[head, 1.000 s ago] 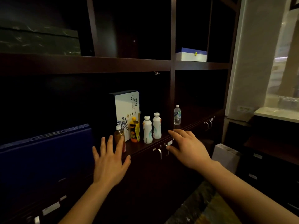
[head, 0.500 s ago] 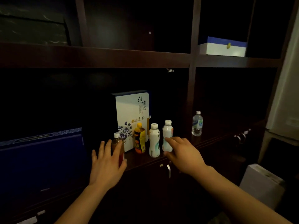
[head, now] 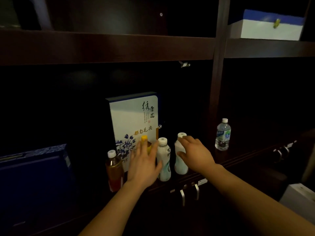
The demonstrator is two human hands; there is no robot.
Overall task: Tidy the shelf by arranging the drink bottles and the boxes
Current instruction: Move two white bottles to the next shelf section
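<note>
A row of bottles stands on the dark shelf point(head: 238, 159): a brown tea bottle point(head: 113, 169), a yellow-capped bottle point(head: 145, 142), and two white bottles point(head: 164, 160) point(head: 179, 160). Behind them an upright white box with blue flowers point(head: 133, 120) leans back. My left hand point(head: 144, 163) is spread open in front of the yellow-capped bottle, hiding most of it. My right hand point(head: 194, 153) wraps its fingers around the right white bottle. A clear water bottle point(head: 223, 134) stands apart in the compartment to the right.
A large dark blue box point(head: 34, 176) fills the shelf's left part. A white box with a blue lid point(head: 271, 25) sits on the upper right shelf. Cabinet doors with metal handles point(head: 189, 193) lie below. A white box point(head: 300, 200) rests low at right.
Both hands moved forward to the bottles. The left hand shifted right from the tea bottle to the yellow-capped one. The right hand closed around the right white bottle. The view came closer.
</note>
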